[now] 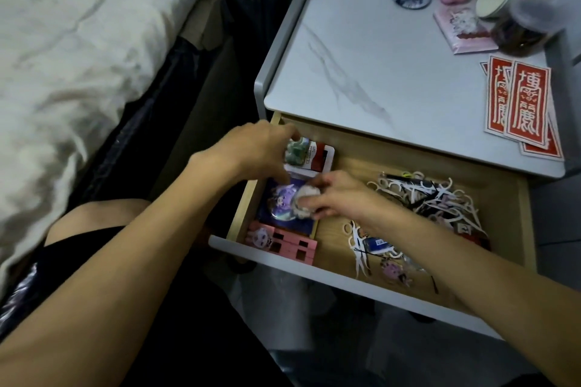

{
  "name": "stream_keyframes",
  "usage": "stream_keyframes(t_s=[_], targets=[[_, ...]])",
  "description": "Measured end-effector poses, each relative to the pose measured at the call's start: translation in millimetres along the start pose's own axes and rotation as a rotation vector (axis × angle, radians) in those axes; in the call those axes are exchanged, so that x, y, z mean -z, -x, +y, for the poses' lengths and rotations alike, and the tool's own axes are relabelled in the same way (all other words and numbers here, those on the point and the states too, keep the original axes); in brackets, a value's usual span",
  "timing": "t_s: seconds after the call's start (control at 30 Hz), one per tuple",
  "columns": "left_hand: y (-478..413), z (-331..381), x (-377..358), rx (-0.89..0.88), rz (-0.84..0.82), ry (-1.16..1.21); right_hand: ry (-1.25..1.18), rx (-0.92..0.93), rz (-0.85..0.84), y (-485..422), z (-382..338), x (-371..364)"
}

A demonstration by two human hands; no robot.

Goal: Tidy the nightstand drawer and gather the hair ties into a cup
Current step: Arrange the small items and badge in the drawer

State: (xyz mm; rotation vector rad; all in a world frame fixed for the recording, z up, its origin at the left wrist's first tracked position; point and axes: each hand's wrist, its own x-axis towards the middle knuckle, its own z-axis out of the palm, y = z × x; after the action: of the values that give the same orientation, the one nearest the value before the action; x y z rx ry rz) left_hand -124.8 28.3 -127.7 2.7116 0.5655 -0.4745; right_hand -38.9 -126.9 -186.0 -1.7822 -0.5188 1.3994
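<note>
Drawer (314, 275) open: our right hand (341, 195) is pinching white puff (302, 202), left hand (257, 149) (grip untellable) reaching green bundle (295, 149); loose pinch risking drop.

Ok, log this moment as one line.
drawer open | left hand grips green item | right hand pinches whitish fluffy item | loose pile at right

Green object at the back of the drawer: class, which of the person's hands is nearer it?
Left. The left hand is right at the green object, its fingers over it; the right hand lies nearer the drawer front, holding a white fluffy item.
</note>
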Motion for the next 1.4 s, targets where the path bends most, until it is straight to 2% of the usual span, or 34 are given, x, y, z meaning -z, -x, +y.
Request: stream_keyframes(t_s=[0.1,0.27,0.37,0.5,0.63,0.83,0.93,1.03,1.1,1.13,1.23,1.3,1.4], targets=[[-0.3,-8.0,5.2,0.157,0.155,0.015,0.205,0.038,-0.110,1.7,19.2,-13.4],[-6.9,-3.6,-4.1,0.253,0.096,0.142,0.676,0.249,-0.222,-1.7,33.0,-28.5],[-9.8,-3.3,-6.5,0.258,0.105,0.132,0.820,0.318,-0.220,-1.9,33.3,-31.8],[-11.7,-3.5,-7.9,0.252,0.121,0.095,0.923,0.410,-0.139,-2.4,34.3,-33.3],[-12.5,-3.6,-7.9,0.248,0.122,0.095,0.897,0.404,-0.028,-7.8,40.4,-32.2],[-12.0,-1.7,-6.7,0.243,0.105,0.087,0.828,0.395,-0.120,-7.1,35.3,-31.6],[-10.0,-0.2,-6.5,0.268,0.115,0.035,0.857,0.383,0.013,-5.9,28.5,-9.2],[-6.9,6.5,-12.5,0.235,0.255,-0.128,1.198,0.387,0.262,-10.8,38.1,34.5],[-6.7,15.6,-17.7,0.128,0.369,-0.113,1.327,0.292,0.276,-12.7,48.5,61.9],[-6.6,21.6,-20.1,0.060,0.372,-0.058,1.354,0.266,0.265,-12.7,53.4,72.4],[-10.8,43.4,-29.7,-0.091,0.145,0.127,1.394,0.284,0.250,-8.7,62.3,94.1],[-14.0,60.7,-41.7,-0.125,-0.053,0.152,1.425,0.286,0.209,-0.8,65.4,106.6],[-14.7,83.1,-62.6,-0.145,-0.243,0.133,1.453,0.297,0.127,11.7,72.2,125.1]])
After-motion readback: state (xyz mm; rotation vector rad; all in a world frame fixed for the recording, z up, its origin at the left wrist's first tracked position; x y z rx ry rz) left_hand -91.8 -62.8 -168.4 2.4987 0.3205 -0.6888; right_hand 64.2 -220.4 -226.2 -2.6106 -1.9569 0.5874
